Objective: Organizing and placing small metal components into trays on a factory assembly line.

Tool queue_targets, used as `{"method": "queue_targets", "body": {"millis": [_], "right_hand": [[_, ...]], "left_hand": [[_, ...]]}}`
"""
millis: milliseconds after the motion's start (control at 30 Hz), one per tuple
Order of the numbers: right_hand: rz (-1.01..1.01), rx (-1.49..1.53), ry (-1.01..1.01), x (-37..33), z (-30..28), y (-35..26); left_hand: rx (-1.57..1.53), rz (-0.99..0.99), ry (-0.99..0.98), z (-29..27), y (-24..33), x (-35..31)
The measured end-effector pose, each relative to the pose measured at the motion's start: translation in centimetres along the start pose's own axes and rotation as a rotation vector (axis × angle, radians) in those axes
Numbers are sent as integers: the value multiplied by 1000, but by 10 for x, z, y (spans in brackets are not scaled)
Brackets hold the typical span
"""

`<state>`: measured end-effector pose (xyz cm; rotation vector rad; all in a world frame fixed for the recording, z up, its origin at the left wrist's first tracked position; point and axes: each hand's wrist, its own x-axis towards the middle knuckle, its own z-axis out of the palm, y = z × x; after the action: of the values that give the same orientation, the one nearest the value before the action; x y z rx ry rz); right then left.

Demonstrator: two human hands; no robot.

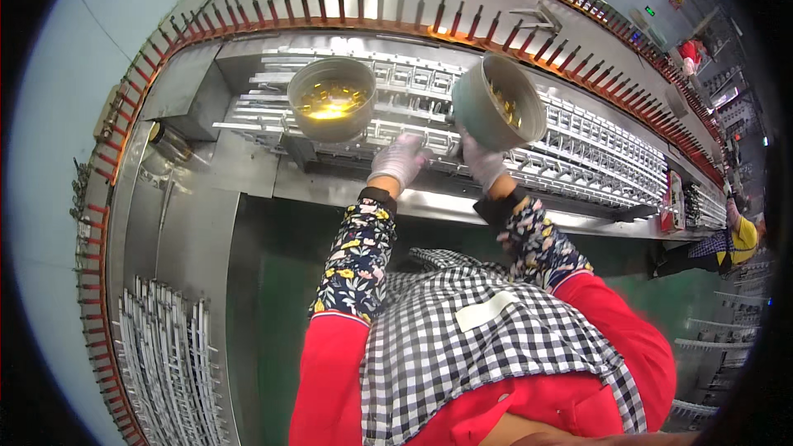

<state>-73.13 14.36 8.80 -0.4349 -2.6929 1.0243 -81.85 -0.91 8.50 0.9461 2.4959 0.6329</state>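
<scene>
My left hand (401,159), in a thin whitish glove, is at the near edge of the metal racks (578,136), its fingers curled together; whatever is between them is too small to make out. Beside it, my gloved right hand (482,162) touches or nearly touches the lower left wall of a tilted grey-green bowl (467,99). Blur and the bowl obscure its fingertips, so its grip is unclear. Small gold-coloured pieces (505,106) lie inside that bowl. Further left on the racks is a translucent bowl (330,128), also with shiny gold pieces (334,102) in it.
Beyond the racks, a curving conveyor line (347,25) carries upright dark pins. More racks (169,355) lie at the lower left. A clear jar (171,144) is on the metal worktop (198,223). At the far right, a person (739,239) in yellow bends near other racks.
</scene>
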Motion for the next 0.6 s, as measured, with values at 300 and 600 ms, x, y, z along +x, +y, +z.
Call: {"method": "queue_targets", "body": {"millis": [300,600], "right_hand": [[287,429,-326,-44,11,-28],[-66,102,-242,-103,-26,-6]], "left_hand": [[17,45,129,15,0,-26],[199,-6,89,16,-14,-46]]}}
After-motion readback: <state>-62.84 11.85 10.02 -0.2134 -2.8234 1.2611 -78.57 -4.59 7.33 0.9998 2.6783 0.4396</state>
